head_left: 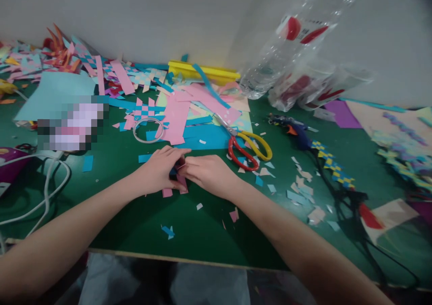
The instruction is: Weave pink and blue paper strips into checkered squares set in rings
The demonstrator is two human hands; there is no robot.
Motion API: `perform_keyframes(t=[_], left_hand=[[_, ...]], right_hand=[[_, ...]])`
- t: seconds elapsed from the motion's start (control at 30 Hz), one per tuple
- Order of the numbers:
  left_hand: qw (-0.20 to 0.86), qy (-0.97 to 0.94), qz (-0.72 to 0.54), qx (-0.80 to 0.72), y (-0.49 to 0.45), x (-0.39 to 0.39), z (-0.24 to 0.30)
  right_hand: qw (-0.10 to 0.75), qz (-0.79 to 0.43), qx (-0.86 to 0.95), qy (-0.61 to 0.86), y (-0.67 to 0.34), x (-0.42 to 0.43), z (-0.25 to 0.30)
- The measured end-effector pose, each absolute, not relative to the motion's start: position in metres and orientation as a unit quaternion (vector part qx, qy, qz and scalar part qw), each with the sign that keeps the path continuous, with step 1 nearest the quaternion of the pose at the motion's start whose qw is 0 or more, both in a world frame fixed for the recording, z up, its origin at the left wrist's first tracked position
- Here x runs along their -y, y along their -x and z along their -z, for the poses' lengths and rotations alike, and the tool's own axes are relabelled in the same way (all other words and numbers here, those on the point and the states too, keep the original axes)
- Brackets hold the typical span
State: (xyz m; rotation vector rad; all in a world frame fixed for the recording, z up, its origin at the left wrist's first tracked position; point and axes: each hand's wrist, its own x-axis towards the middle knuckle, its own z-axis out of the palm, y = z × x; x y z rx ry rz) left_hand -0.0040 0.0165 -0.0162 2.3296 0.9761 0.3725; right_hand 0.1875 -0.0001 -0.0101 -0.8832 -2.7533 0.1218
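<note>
Bare forearms (81,224) frame narrow pink paper strips (183,187), pinched by left hand (157,168) and right hand (211,173); folding is suggested, steadiness needed.

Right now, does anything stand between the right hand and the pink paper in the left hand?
Nothing visible does: the right hand reaches right up to the pink paper in the left hand. The scissors lie farther out.

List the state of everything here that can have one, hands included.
Left hand: curled round paper piece
Right hand: pinching the same piece
Paper piece: held, partly hidden
Scissors: lying unheld, blade opening unclear
Silver ring: lying flat
Glue gun: lying down, power unclear
White cable: loosely looped
Clear plastic packaging: slanted
</note>
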Motion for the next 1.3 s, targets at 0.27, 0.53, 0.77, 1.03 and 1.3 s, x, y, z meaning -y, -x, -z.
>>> perform_keyframes(t=[0.27, 0.53, 0.77, 1.03, 1.3], left_hand=[[0.285, -0.877, -0.141, -0.361, 0.005, -0.018, 0.019], [0.282, -0.878, -0.145, -0.358, 0.004, -0.017, 0.018], [0.288, -0.876, -0.149, -0.358, 0.004, -0.018, 0.019], [0.289, -0.874, -0.149, -0.362, 0.004, -0.017, 0.018], [0.289, -0.874, -0.15, -0.361, 0.005, -0.018, 0.02]], right_hand=[[0.118, -0.039, 0.948, 0.294, -0.189, 0.002, 0.005], [0.097, -0.001, 0.962, 0.254, -0.191, -0.006, 0.001], [0.045, 0.015, 0.965, 0.258, -0.186, -0.004, -0.003], [0.01, 0.001, 0.96, 0.281, -0.184, -0.003, -0.005], [0.046, -0.009, 0.957, 0.286, -0.187, -0.004, 0.0]])
